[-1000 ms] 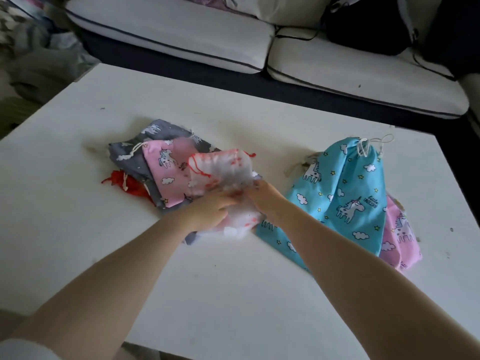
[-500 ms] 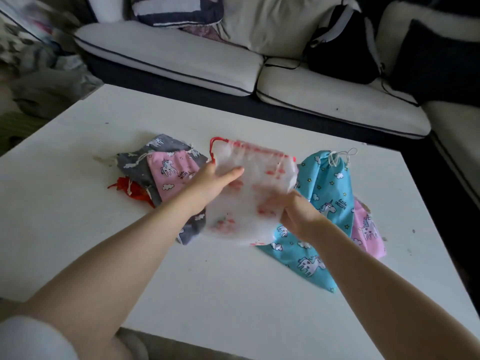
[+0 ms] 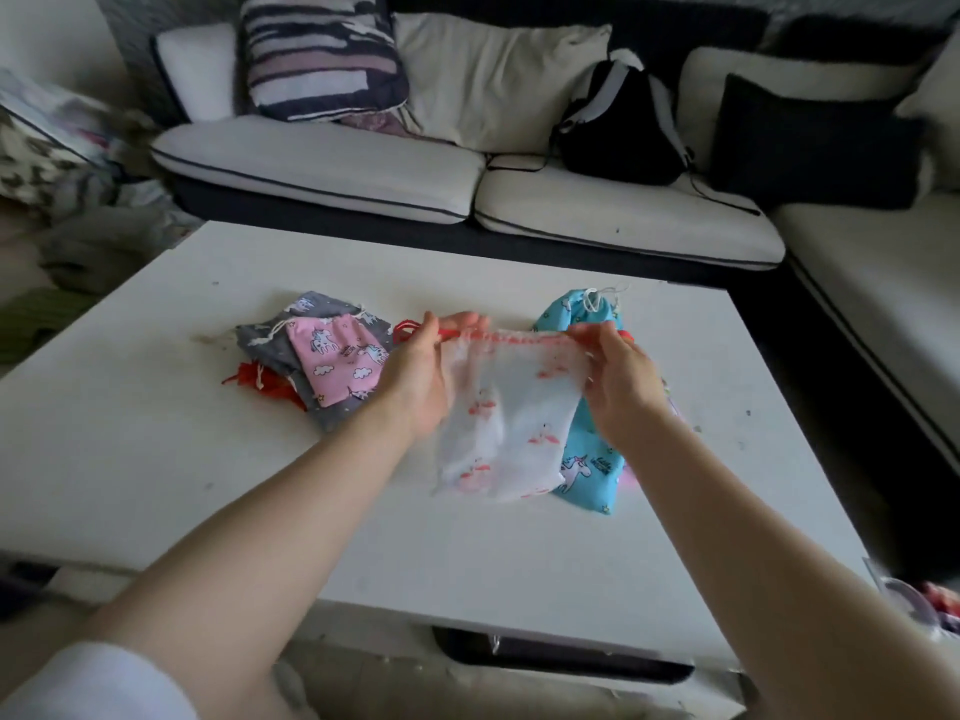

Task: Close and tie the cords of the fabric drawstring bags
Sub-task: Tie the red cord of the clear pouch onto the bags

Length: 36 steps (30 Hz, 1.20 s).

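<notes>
A white drawstring bag with pink flamingos (image 3: 511, 428) hangs above the white table (image 3: 260, 485), stretched wide at its mouth. My left hand (image 3: 421, 376) grips its top left corner, where the red cord (image 3: 404, 330) loops out. My right hand (image 3: 618, 387) grips the top right corner. Behind it lies a blue unicorn bag (image 3: 587, 459) with its white cord (image 3: 597, 298) tied at the far end. To the left sit a pink unicorn bag (image 3: 337, 366), a grey bag (image 3: 270, 345) and a red bag (image 3: 260, 381) in a pile.
A white sofa (image 3: 363, 174) runs along the far side of the table, with a striped cushion (image 3: 317, 59) and a black backpack (image 3: 623, 132) on it. A bit of pink fabric shows beyond my right wrist.
Both hands lifted the flamingo bag off the pile and slid from its sides up to the mouth corners, spreading it wide. The camera tilted up toward the sofa.
</notes>
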### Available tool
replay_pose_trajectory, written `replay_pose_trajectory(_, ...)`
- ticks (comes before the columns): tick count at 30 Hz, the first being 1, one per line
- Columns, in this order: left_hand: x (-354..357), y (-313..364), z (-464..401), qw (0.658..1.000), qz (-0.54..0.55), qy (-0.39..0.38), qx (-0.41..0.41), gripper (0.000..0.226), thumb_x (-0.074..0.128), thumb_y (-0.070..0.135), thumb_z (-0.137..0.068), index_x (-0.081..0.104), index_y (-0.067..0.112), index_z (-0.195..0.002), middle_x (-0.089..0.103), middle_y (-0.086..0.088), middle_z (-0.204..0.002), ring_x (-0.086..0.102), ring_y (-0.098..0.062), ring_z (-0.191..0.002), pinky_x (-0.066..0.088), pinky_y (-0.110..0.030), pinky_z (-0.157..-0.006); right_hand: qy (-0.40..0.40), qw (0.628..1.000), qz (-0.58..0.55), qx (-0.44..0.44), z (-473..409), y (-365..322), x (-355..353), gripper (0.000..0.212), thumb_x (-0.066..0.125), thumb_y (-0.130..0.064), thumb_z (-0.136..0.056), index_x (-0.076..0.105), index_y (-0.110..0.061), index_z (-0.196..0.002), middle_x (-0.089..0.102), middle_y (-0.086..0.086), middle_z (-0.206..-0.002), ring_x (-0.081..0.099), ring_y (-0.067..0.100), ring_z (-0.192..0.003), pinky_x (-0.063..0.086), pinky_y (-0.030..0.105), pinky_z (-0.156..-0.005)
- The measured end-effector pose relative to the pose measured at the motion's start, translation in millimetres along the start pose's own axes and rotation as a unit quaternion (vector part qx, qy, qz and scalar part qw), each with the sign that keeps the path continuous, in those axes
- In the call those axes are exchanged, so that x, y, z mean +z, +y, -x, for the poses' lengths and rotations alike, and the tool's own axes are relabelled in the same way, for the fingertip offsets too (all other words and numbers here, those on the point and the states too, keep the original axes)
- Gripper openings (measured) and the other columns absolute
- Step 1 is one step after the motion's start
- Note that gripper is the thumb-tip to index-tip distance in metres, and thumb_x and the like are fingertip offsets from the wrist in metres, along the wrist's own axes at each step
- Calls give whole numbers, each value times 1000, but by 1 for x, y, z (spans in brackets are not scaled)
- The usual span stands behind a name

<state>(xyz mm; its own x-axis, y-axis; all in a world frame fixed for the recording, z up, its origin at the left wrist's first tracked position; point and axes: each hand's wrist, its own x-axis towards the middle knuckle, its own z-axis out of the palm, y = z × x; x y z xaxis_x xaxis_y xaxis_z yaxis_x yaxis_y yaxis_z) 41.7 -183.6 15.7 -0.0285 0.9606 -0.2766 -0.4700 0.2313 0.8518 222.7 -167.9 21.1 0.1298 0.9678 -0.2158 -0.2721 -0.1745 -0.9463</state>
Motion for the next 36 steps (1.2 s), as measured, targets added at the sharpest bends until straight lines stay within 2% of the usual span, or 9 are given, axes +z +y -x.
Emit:
replay_pose_trajectory(6,-6,4,6,997,63,53,-8,48,28,38,-99,36,19,-57,46,5,-41,58,-12,-50,40,-29,-71,45,951,-286,106,2,-4,-21,44,28,-29,-101,39,-14,-61,39,-1,-38,40,16,-44,45,28,-54)
replay_pose_trajectory(9,1,9,8,996,-6,84,-28,51,31,40,-99,27,20,-52,24,8,-34,26,-9,-30,23,-24,-50,24,983,-155,92,7,-8,-11,42,29,-26,-100,33,-18,-59,22,-6,-38,19,11,-35,21,17,-37)
replay_pose_trajectory(12,1,16,8,991,-78,108,-16,48,34,39,-99,32,19,-56,30,9,-32,35,-8,-29,27,-18,-41,27,998,44,32,7,-20,-7,37,32,-19,-95,37,-18,-59,26,-5,-41,20,8,-29,19,17,-36)
replay_pose_trajectory(16,17,29,16,973,-224,43,44,38,39,29,-98,50,17,-64,59,5,-60,61,-11,-56,36,-24,-57,-85,956,280,-23,24,-31,7,31,40,-19,-94,63,-19,-72,40,-5,-54,28,4,-32,23,14,-34)
replay_pose_trajectory(20,46,43,29,893,-420,-22,162,41,39,29,-97,46,18,-58,54,2,-69,50,-16,-71,36,-29,-71,-197,889,399,-108,46,-35,26,27,54,-26,-90,69,-4,-86,49,-1,-62,34,11,-52,28,14,-44)
replay_pose_trajectory(24,66,44,39,867,-461,-69,174,34,39,35,-97,46,14,-71,44,0,-67,40,-15,-63,32,-28,-62,-205,891,377,-146,52,-35,35,22,58,-17,-87,64,-10,-67,50,1,-60,39,6,-51,32,17,-53)
replay_pose_trajectory(27,60,38,37,905,-393,-45,156,35,43,44,-92,47,14,-76,51,-2,-70,49,-19,-70,38,-32,-71,-195,913,341,-113,50,-37,30,25,48,-14,-92,63,-12,-72,50,-4,-56,35,4,-43,29,16,-48)
replay_pose_trajectory(31,40,20,40,944,-299,-141,12,37,41,48,-91,61,21,-75,64,-1,-79,58,-18,-79,41,-31,-79,-205,941,260,-64,44,-40,23,26,42,-15,-95,56,-11,-73,44,2,-59,32,10,-47,27,20,-47)
replay_pose_trajectory(36,36,2,36,910,-376,-159,70,28,45,21,-95,60,18,-72,59,5,-58,61,-13,-65,41,-33,-79,-225,962,154,-12,31,-47,22,34,44,-18,-96,52,-14,-63,28,-8,-45,19,8,-42,15,18,-41)
